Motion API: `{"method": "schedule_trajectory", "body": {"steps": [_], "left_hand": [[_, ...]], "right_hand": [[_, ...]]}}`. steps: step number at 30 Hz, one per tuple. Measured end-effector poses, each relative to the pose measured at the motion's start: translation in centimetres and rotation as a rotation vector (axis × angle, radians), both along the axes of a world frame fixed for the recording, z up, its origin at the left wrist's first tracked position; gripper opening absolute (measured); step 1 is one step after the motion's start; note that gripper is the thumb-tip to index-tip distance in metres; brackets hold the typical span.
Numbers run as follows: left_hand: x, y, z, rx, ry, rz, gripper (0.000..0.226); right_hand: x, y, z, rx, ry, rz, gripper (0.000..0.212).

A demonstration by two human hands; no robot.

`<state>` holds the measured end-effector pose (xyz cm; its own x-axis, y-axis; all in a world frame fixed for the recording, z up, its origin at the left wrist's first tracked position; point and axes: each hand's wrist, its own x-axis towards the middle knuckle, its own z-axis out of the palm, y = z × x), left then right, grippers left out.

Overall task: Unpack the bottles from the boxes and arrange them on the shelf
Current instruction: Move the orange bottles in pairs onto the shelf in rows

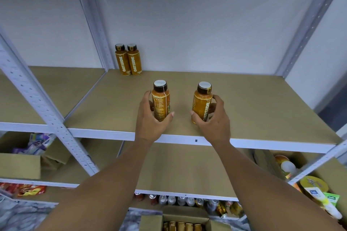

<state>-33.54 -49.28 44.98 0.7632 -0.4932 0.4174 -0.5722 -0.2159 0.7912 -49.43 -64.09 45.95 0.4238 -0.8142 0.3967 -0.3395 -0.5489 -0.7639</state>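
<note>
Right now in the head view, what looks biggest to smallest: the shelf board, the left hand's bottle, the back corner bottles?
Largest: shelf board.
Next: bottle in the left hand.
Smallest-looking: back corner bottles, but they're farther away, so probably the same size.

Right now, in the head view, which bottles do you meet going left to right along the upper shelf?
back-left bottle → second back bottle → front-left bottle, gripped by the left hand → front-right bottle, gripped by the right hand.
</note>
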Motion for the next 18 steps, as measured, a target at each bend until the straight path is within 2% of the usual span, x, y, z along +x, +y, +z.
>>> {"method": "schedule_trajectory", "body": {"steps": [13, 18], "left_hand": [[-0.02, -0.07, 0.04, -0.001, 0.028, -0.005, 0.092], [0.12, -0.11, -0.07, -0.017, 0.033, -0.001, 0.1]], "right_hand": [[0.19, -0.25, -0.27, 0.008, 0.004, -0.01, 0.08], [-0.02, -0.22, -0.61, 0.003, -0.013, 0.003, 0.078]]}}
